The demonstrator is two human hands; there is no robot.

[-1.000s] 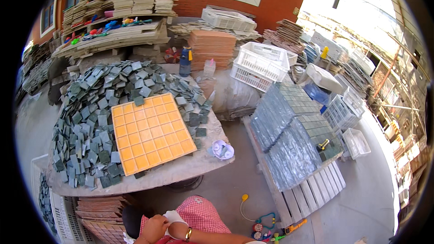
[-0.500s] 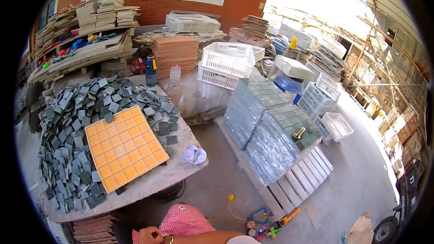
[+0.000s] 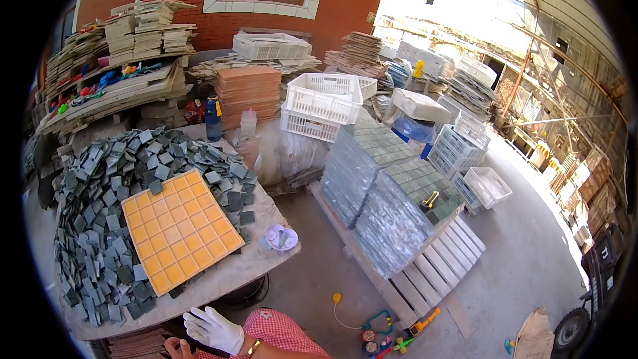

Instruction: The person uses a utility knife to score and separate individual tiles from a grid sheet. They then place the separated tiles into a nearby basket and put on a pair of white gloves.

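My right hand (image 3: 214, 330) wears a white glove, with a gold bangle on its wrist. Its fingers stretch out toward the left, open and holding nothing, just off the table's near edge. Beside it my bare left hand (image 3: 178, 348) shows only in part at the lower edge, fingers loosely bent and apart, nothing visible in them. Ahead, an orange grid tray (image 3: 183, 231) with square cells lies tilted on a heap of dark grey-green stone tiles (image 3: 100, 226). A single tile (image 3: 155, 187) rests on the tray's upper edge. The heap covers most of the table (image 3: 266, 209).
A lilac dish (image 3: 280, 238) sits at the table's right corner. Right of it, wrapped tile stacks (image 3: 392, 219) stand on a wooden pallet (image 3: 435, 259). Colourful toys (image 3: 379, 339) lie on the floor. White crates (image 3: 322, 106) and a blue bottle (image 3: 212, 118) are behind.
My right hand has come forward and left into fuller view, its white glove now showing. My left hand is now apart from it. The view has shifted slightly.
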